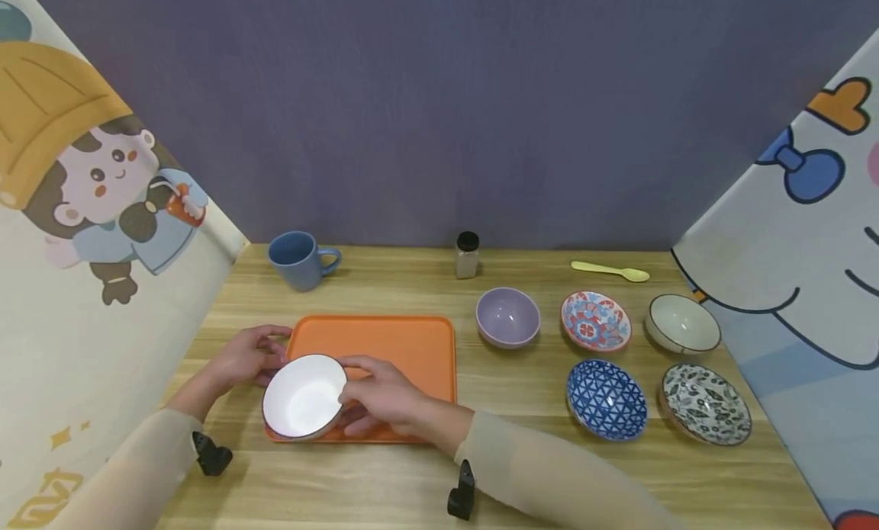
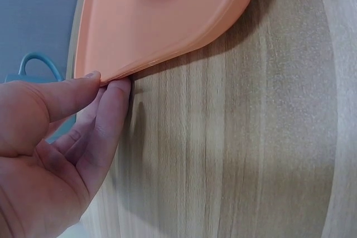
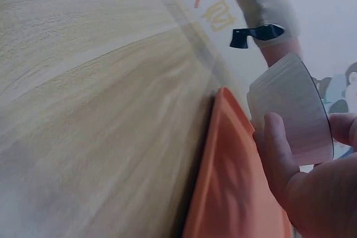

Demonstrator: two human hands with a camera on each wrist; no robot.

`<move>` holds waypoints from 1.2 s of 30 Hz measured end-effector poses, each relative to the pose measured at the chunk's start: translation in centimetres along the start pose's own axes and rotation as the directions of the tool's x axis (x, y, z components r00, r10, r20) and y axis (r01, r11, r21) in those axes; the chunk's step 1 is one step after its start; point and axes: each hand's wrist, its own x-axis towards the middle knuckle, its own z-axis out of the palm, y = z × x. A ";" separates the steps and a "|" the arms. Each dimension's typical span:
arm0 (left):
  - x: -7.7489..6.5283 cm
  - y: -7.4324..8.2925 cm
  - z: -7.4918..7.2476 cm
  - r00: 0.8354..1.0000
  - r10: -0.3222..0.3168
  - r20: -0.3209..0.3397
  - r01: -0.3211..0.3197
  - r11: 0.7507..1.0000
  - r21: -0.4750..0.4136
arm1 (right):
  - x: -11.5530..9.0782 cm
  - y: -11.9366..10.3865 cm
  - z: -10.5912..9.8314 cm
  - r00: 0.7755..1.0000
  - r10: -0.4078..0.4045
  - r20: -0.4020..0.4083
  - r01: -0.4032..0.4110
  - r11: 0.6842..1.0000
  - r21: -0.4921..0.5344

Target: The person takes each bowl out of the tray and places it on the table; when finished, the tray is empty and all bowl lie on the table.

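My right hand (image 1: 384,396) grips a white bowl (image 1: 305,396) with a dark rim by its right side, thumb at the rim and fingers beneath. The bowl is tilted over the left part of an orange tray (image 1: 394,347). In the right wrist view the bowl (image 3: 293,110) shows its pale ribbed outside between thumb and fingers. My left hand (image 1: 247,354) is at the tray's left edge. The left wrist view shows that hand (image 2: 61,132) pinching the edge of the tray (image 2: 150,20) between thumb and fingertips.
A blue mug (image 1: 297,261) stands behind the tray, and a black-capped jar (image 1: 467,255) is near the wall. To the right are a purple bowl (image 1: 508,318), a red-patterned dish (image 1: 596,321), a blue-patterned dish (image 1: 606,400), a pale bowl (image 1: 683,324), a leaf-patterned bowl (image 1: 707,404) and a yellow spoon (image 1: 610,271).
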 end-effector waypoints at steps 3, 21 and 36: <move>0.0 -0.1 0.0 1.000 0.011 0.005 -0.011 1.000 -0.015 | -0.8 -0.5 -0.9 1.000 -0.019 0.015 0.018 1.000 0.019; -0.4 0.0 0.2 1.000 -0.009 -0.003 0.009 1.000 -0.018 | -5.8 -2.1 -6.4 0.999 -0.039 -0.035 0.040 0.999 0.019; -0.5 0.0 0.2 1.000 0.007 0.005 -0.006 1.000 -0.025 | -8.9 0.1 -12.4 0.987 -0.037 -0.159 0.046 0.997 0.055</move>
